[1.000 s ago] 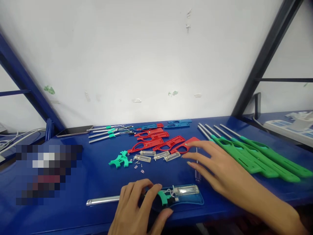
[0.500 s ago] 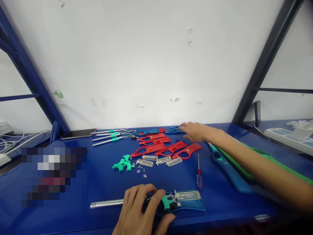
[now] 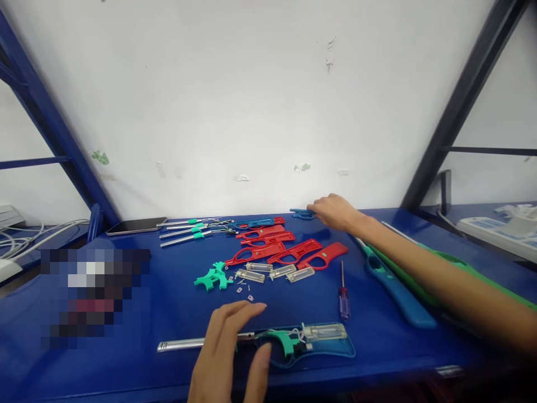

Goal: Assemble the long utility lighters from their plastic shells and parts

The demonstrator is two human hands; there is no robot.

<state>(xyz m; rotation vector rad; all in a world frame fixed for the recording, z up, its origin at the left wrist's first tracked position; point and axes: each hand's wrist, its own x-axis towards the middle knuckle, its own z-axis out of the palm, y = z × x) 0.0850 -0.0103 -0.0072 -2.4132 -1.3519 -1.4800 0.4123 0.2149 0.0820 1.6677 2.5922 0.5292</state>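
Observation:
My right hand (image 3: 333, 211) reaches to the back of the table, fingers closed on one end of a blue lighter casing half (image 3: 302, 214). Its fingertips are partly hidden. My left hand (image 3: 229, 347) hovers at the front edge, thumb and fingers spread, with nothing between them. Beside and partly behind it lies an opened utility lighter: a blue casing half (image 3: 346, 348) with a metal tube (image 3: 180, 345), a green trigger (image 3: 285, 341) and a clear fuel tank (image 3: 325, 332) set in it.
Red casing halves (image 3: 258, 253), clear tanks (image 3: 250, 275), green triggers (image 3: 207, 280) and metal tubes (image 3: 180, 240) lie mid-table. A screwdriver (image 3: 344, 302) and whole lighters (image 3: 398, 288) are at right. A phone (image 3: 136, 225) lies back left. Tiny metal pieces (image 3: 239, 290) are scattered.
My right hand has closed on the blue casing half and raised it slightly at the back. My left hand has opened and drawn left, off the lighter's trigger area.

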